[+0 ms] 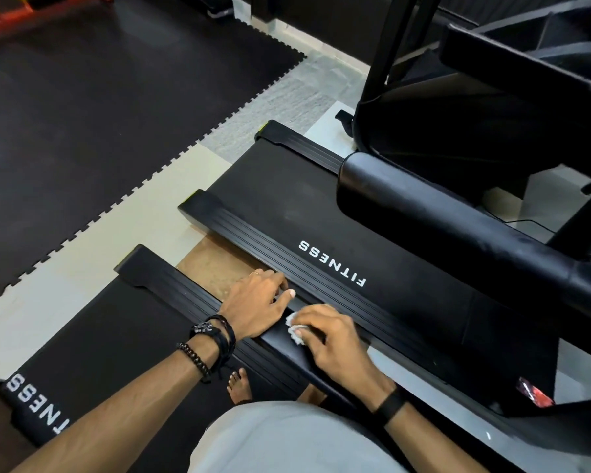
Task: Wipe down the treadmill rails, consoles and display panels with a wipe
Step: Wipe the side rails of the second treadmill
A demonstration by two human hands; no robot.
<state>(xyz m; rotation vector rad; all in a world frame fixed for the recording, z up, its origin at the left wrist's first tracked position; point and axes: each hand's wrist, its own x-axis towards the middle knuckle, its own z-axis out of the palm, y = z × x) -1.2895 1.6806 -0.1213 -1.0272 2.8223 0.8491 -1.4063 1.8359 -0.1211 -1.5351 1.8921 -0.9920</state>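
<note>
Black floor mats (82, 107) flank 2 treadmills, perhaps a bare foot (238, 387) between

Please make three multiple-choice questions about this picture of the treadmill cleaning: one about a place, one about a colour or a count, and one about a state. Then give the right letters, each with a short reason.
1. Where is the wipe?
A. On the floor mat
B. Under the right hand, on the black handrail
C. On the running belt

2. What colour is the word FITNESS on the belt?
A. White
B. Red
C. Yellow

3. What is the left hand doing?
A. Hanging free at the side
B. Holding a spray bottle
C. Resting on the handrail, ahead of the wipe

Answers:
1. B, since the crumpled white wipe shows under the fingers of the right hand, pressed on the handrail.
2. A, since the letters are white on the black belt.
3. C, since its palm and fingers lie on the rail, close beside the right hand.
</note>
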